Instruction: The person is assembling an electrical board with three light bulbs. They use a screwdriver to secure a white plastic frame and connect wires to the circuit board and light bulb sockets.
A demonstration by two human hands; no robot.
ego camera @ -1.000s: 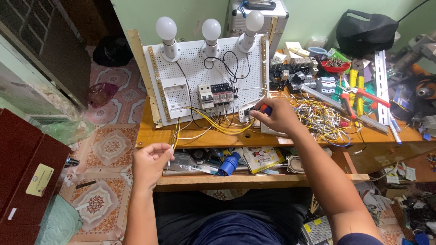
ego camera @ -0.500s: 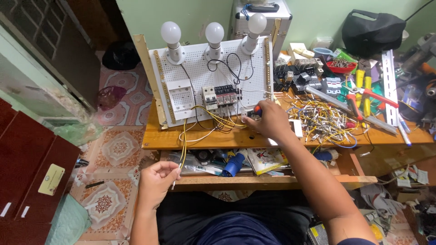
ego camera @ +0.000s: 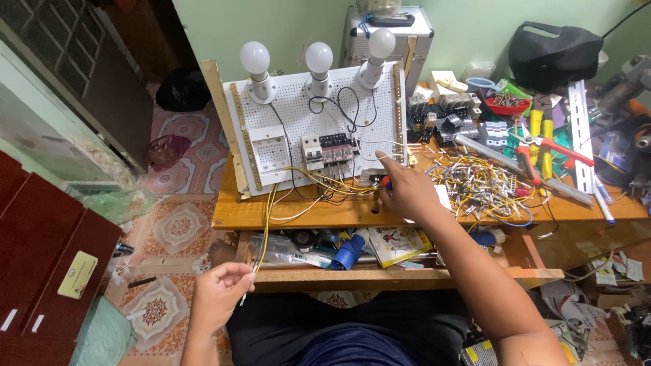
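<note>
A white perforated board leans upright on the wooden workbench, carrying three white bulbs, breakers and black and yellow wires. My left hand is low, near my lap, pinching the free end of a yellow wire that runs up to the board. My right hand rests at the board's lower right corner, closed on a small red-and-blue handled tool, index finger pointing at the board.
A tangle of loose yellow and white wires lies right of my hand. Red and yellow hand tools, a metal rail, black relays and a black bag crowd the bench's right side. The shelf below holds a blue plug.
My left hand has dropped lower and drawn the yellow wire down with it. My right hand stays at the board's lower right corner. The view has shifted right and down.
</note>
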